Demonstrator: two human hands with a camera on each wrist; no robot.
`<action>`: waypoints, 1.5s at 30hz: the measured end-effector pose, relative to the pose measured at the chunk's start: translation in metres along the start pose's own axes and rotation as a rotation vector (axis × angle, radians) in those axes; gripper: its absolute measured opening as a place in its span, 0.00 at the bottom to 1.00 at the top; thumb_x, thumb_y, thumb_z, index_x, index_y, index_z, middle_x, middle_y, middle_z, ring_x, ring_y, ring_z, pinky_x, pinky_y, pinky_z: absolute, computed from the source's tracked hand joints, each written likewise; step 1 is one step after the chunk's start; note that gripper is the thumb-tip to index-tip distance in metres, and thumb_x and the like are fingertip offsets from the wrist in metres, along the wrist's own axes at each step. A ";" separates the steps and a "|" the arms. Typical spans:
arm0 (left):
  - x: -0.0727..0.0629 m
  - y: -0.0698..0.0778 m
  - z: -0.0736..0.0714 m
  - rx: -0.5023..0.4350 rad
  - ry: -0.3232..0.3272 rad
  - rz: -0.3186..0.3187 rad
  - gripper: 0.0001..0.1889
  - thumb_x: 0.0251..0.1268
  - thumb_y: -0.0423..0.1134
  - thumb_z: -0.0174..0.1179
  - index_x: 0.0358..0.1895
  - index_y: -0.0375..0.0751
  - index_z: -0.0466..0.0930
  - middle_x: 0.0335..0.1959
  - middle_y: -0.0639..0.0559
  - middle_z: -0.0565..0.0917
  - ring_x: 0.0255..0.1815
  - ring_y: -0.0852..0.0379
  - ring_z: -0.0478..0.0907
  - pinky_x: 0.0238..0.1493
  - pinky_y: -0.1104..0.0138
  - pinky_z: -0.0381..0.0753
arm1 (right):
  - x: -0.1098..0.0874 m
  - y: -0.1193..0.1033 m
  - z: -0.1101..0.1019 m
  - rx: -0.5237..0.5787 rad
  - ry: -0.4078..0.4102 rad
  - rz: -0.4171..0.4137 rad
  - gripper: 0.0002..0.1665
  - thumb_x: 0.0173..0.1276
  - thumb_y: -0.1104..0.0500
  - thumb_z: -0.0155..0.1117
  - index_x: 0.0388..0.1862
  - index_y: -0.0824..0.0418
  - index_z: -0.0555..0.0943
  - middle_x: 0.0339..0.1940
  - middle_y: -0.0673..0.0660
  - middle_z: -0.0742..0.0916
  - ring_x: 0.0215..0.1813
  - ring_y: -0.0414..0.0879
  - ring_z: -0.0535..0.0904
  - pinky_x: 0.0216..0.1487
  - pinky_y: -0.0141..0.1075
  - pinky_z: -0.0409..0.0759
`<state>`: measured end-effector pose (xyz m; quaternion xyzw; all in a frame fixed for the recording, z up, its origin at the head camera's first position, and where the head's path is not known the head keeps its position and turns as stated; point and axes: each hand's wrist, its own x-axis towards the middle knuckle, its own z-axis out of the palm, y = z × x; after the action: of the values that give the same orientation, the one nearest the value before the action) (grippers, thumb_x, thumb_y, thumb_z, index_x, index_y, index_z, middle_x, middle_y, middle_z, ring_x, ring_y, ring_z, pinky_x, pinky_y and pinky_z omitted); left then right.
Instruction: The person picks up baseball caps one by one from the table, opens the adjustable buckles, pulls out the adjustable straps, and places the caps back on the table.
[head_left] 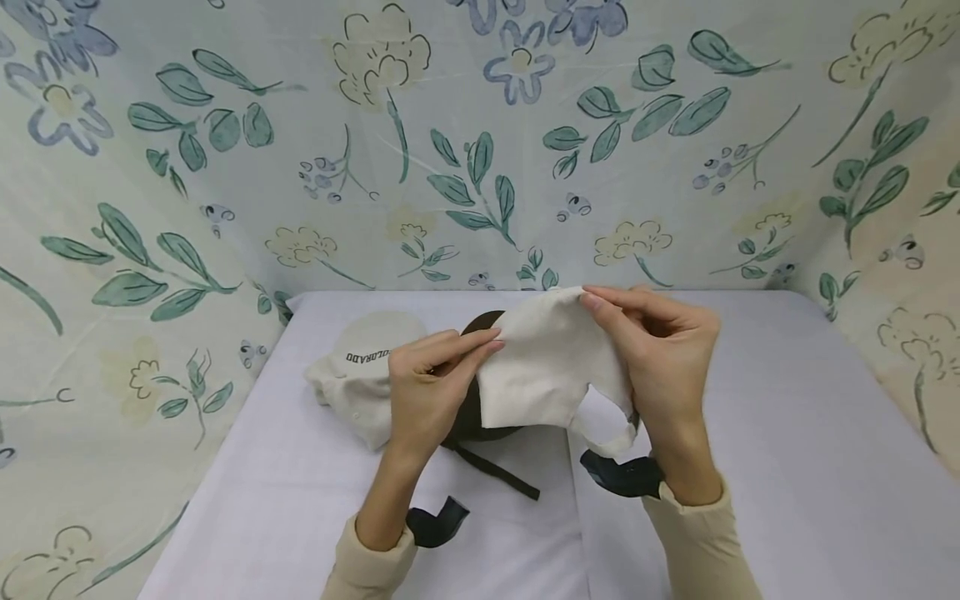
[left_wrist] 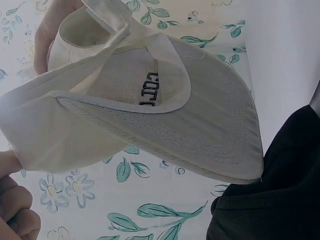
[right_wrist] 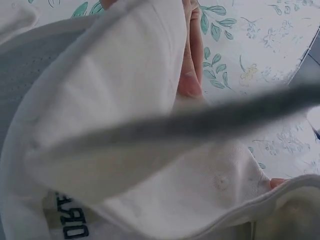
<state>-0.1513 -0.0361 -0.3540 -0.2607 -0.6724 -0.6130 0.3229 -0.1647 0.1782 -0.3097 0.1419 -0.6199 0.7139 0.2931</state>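
Both hands hold a cream baseball cap (head_left: 536, 375) up above the table. My left hand (head_left: 429, 387) pinches its left edge between thumb and fingers. At the top right, my right hand (head_left: 667, 350) pinches the cap's edge. The arched back opening and its strap hang at the lower right. Dark letters and the stitched brim of the cap (left_wrist: 215, 115) show in the left wrist view. In the right wrist view, a blurred dark strip crosses in front of the cap (right_wrist: 115, 85). Behind the held cap lies a dark brown cap (head_left: 468, 417), partly hidden.
Another cream cap (head_left: 348, 400) with COLORADO lettering lies at the left, partly behind my left hand. A dark strap (head_left: 498, 472) extends from the brown cap over the white-covered table (head_left: 787, 467). Floral cloth (head_left: 465, 225) hangs behind and at the sides.
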 end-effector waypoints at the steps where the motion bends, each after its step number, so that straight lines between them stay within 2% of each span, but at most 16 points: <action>1: 0.000 -0.001 0.000 -0.004 0.000 0.006 0.07 0.57 0.24 0.74 0.39 0.31 0.92 0.11 0.56 0.67 0.17 0.66 0.54 0.20 0.71 0.54 | 0.000 0.000 0.000 -0.005 -0.004 0.003 0.07 0.57 0.71 0.79 0.34 0.75 0.90 0.19 0.54 0.87 0.21 0.41 0.64 0.18 0.27 0.60; 5: 0.000 -0.004 -0.001 -0.034 -0.009 0.020 0.06 0.56 0.23 0.74 0.37 0.30 0.92 0.12 0.55 0.70 0.17 0.65 0.55 0.20 0.71 0.54 | 0.000 0.002 -0.001 -0.012 -0.012 0.009 0.08 0.57 0.72 0.79 0.35 0.75 0.90 0.19 0.52 0.86 0.21 0.40 0.63 0.18 0.28 0.58; 9: 0.001 -0.006 -0.001 -0.053 0.000 -0.010 0.04 0.57 0.23 0.74 0.35 0.30 0.92 0.11 0.55 0.67 0.16 0.64 0.55 0.19 0.70 0.53 | 0.001 0.004 -0.003 -0.045 -0.026 0.014 0.08 0.57 0.72 0.79 0.36 0.73 0.91 0.17 0.50 0.83 0.21 0.40 0.62 0.19 0.28 0.57; 15: 0.004 -0.006 0.002 -0.039 0.081 -0.096 0.02 0.61 0.27 0.73 0.36 0.32 0.92 0.11 0.54 0.64 0.15 0.63 0.51 0.17 0.70 0.50 | 0.002 0.010 -0.004 -0.135 -0.076 0.012 0.09 0.59 0.71 0.78 0.39 0.70 0.92 0.15 0.47 0.71 0.21 0.40 0.59 0.19 0.31 0.52; 22: 0.006 -0.012 0.001 -0.048 0.165 -0.158 0.03 0.62 0.28 0.73 0.36 0.31 0.92 0.09 0.54 0.60 0.13 0.64 0.50 0.15 0.70 0.48 | 0.003 0.016 -0.005 -0.211 -0.162 -0.029 0.10 0.60 0.71 0.77 0.41 0.65 0.92 0.16 0.46 0.67 0.19 0.40 0.55 0.17 0.34 0.47; 25: 0.007 -0.016 0.000 -0.059 0.171 -0.159 0.04 0.62 0.29 0.73 0.36 0.31 0.92 0.09 0.54 0.61 0.13 0.63 0.50 0.15 0.70 0.48 | 0.004 0.020 -0.008 -0.230 -0.201 -0.079 0.11 0.60 0.72 0.77 0.42 0.64 0.93 0.15 0.47 0.64 0.18 0.41 0.53 0.17 0.34 0.47; 29: 0.007 -0.019 -0.002 -0.075 0.164 -0.146 0.04 0.61 0.28 0.73 0.37 0.30 0.92 0.09 0.54 0.65 0.13 0.63 0.51 0.15 0.69 0.48 | 0.004 0.025 -0.010 -0.195 -0.240 -0.130 0.13 0.58 0.76 0.75 0.42 0.67 0.92 0.15 0.48 0.62 0.17 0.40 0.52 0.17 0.33 0.47; 33: 0.007 -0.022 -0.004 -0.091 0.163 -0.139 0.04 0.60 0.27 0.73 0.36 0.29 0.92 0.09 0.55 0.68 0.13 0.63 0.51 0.16 0.69 0.49 | 0.004 0.030 -0.010 -0.185 -0.256 -0.137 0.13 0.58 0.76 0.75 0.42 0.68 0.92 0.14 0.48 0.62 0.18 0.40 0.52 0.18 0.33 0.47; 38: 0.007 -0.025 -0.005 -0.097 0.189 -0.138 0.04 0.60 0.27 0.73 0.36 0.28 0.91 0.09 0.57 0.64 0.13 0.63 0.51 0.16 0.70 0.49 | 0.005 0.033 -0.011 -0.199 -0.273 -0.124 0.14 0.58 0.76 0.76 0.43 0.67 0.92 0.15 0.49 0.63 0.18 0.40 0.53 0.18 0.33 0.47; 41: 0.008 -0.025 -0.006 -0.091 0.229 -0.148 0.04 0.60 0.28 0.74 0.36 0.28 0.92 0.10 0.58 0.63 0.13 0.62 0.51 0.15 0.71 0.49 | 0.005 0.035 -0.014 -0.188 -0.325 -0.135 0.17 0.57 0.77 0.76 0.45 0.67 0.91 0.16 0.49 0.63 0.18 0.40 0.53 0.17 0.33 0.47; 45: 0.009 -0.025 -0.008 -0.090 0.297 -0.174 0.05 0.59 0.28 0.74 0.36 0.28 0.92 0.10 0.59 0.62 0.13 0.62 0.50 0.15 0.72 0.49 | 0.008 0.038 -0.021 -0.117 -0.469 -0.197 0.25 0.50 0.82 0.76 0.49 0.71 0.89 0.16 0.50 0.62 0.19 0.40 0.54 0.18 0.33 0.48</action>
<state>-0.1752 -0.0474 -0.3632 -0.1224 -0.6091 -0.6998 0.3526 -0.1904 0.1978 -0.3394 0.3459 -0.6944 0.5925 0.2172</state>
